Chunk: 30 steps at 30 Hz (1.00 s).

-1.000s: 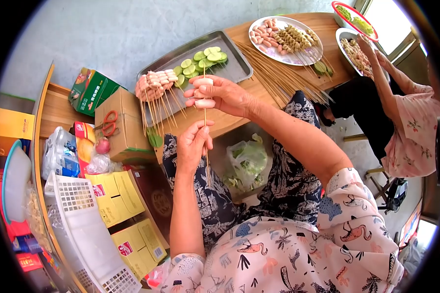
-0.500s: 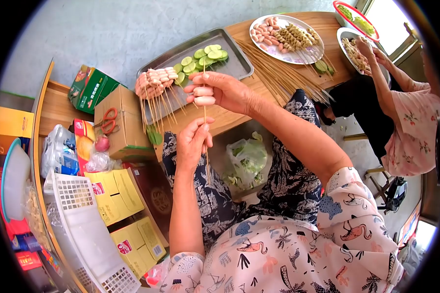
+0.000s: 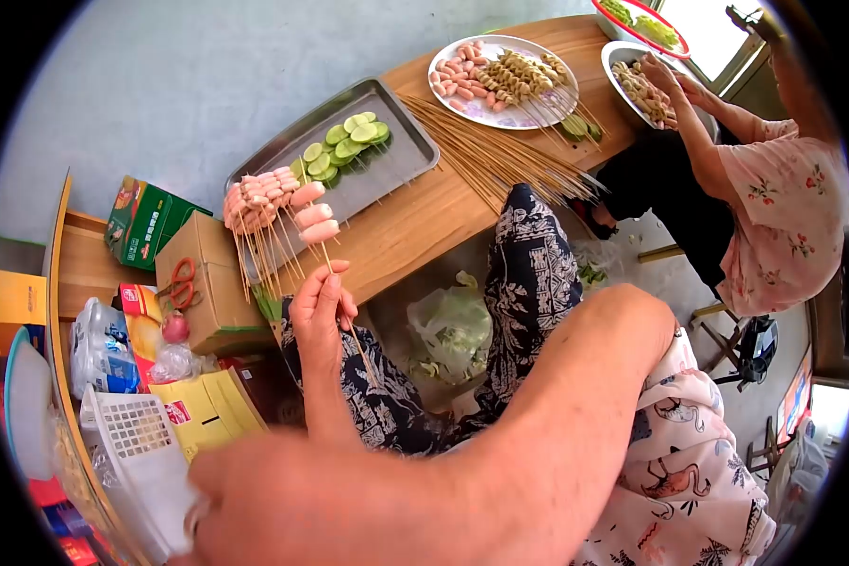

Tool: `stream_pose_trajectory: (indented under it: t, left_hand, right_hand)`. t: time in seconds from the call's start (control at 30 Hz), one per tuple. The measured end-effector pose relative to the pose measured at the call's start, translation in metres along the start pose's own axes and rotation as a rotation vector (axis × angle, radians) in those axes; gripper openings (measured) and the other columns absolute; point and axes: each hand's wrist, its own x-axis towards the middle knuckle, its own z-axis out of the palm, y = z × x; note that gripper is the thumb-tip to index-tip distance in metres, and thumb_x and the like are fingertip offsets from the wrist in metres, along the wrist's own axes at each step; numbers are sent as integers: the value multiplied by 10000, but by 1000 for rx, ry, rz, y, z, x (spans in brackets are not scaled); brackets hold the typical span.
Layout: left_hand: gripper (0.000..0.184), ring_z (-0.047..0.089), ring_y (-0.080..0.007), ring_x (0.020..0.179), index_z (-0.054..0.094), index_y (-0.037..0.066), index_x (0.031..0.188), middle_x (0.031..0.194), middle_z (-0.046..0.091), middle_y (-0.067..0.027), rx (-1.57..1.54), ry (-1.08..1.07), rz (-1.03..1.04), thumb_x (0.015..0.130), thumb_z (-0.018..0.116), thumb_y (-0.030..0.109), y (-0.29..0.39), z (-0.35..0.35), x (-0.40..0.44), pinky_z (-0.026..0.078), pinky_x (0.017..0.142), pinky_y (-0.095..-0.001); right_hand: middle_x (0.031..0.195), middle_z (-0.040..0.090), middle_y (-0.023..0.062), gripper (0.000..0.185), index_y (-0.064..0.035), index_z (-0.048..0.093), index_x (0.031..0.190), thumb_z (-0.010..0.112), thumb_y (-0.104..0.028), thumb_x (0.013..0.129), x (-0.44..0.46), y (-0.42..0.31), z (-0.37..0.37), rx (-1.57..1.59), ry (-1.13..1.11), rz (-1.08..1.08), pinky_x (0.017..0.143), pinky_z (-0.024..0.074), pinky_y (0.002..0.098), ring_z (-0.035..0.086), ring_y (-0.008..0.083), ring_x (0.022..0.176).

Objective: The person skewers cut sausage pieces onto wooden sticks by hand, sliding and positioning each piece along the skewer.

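Between the fingertips of my left hand [image 3: 319,307] is a thin wooden skewer [image 3: 360,351]. Three small pink sausages [image 3: 313,216] are threaded near its upper end. Close to the camera, my right hand [image 3: 292,495] is large and smeared by motion, crossing in front of my left forearm, with its fingers unclear. Beyond the held skewer, a pile of sausage skewers [image 3: 255,202] lies at the near-left end of a metal tray [image 3: 292,125]. Green round vegetable slices [image 3: 349,141] on sticks rest in the same tray.
Bare skewers [image 3: 500,151] are spread over the wooden table [image 3: 415,250], beside a plate [image 3: 489,115] of sausages and skewered pieces. At right, a co-worker [image 3: 774,208] handles food in a bowl [image 3: 621,55]. Boxes [image 3: 219,283], scissors [image 3: 181,283] and a white basket [image 3: 141,429] stand left.
My right hand has left the sausages and swung down toward the lower left, close to the camera. My left hand keeps the skewer, now tilted left. The whole view has shifted slightly.
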Motion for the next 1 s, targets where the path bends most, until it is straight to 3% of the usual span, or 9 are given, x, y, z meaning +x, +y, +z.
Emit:
stream_pose_trajectory:
  t: [0.3,0.5,0.53,0.57,0.6,0.73,0.83,0.93,1.0]
  left_hand:
    - [232,405,-32,477,598,-2,1100,590,525,-5,-37,-10,-17,964,504,161,-3,3,5,299,438,-159]
    - [226,379,-34,469,585,20,1111,587,468,15,-250,122,-35,967,514,180,4,-24,22,292,433,-164]
    - [226,375,-44,445,554,39,1125,569,458,17,-245,116,-78,974,499,197,9,-26,24,275,406,-184]
    - [229,370,-41,452,556,29,1128,573,455,12,-236,127,-93,978,491,190,11,-27,22,281,417,-179]
    - [234,364,-39,458,558,20,1131,577,452,8,-226,137,-106,982,483,183,11,-30,20,287,428,-175]
    - [230,363,-42,454,558,19,1121,576,455,3,-229,135,-109,984,476,184,10,-32,17,296,427,-175]
    - [234,374,-44,451,559,17,1117,571,471,-4,-206,165,-132,982,483,192,9,-27,17,313,421,-175]
    - [237,382,-44,451,559,15,1115,563,476,-6,-184,157,-136,980,488,197,8,-25,18,313,420,-178]
    - [245,391,-45,451,568,11,1105,561,485,-7,-166,164,-135,976,498,208,7,-24,19,313,424,-175]
  right_hand:
    - [868,703,116,323,-98,697,1006,709,-291,746,6,-19,-1,191,48,-171,569,496,389,677,282,734]
    - [867,693,66,250,-96,694,937,573,-293,840,-37,152,-9,-470,-163,355,679,502,447,651,312,792]
    - [807,687,88,212,-64,674,928,585,-240,849,-66,203,-22,-235,159,456,630,520,391,661,245,722]
    - [757,667,61,179,-35,658,976,591,-145,852,-90,236,-40,140,249,794,587,527,298,636,159,655]
    - [755,656,48,192,-1,655,978,582,-135,862,-120,276,-53,134,319,901,586,521,260,611,104,649]
    - [958,670,117,245,-62,661,950,612,-265,820,-221,406,-89,-536,390,1045,783,498,433,634,318,912]
    - [1226,562,132,321,-79,641,1017,612,-343,836,-232,424,-96,-542,435,1233,854,471,445,584,322,1054]
    - [1218,570,139,314,-80,647,1003,605,-347,843,-268,524,-79,-777,436,1099,876,455,465,580,329,1072]
    - [1322,517,144,286,-97,614,1063,534,-285,862,-234,488,-86,-757,280,1222,992,386,436,485,302,1214]
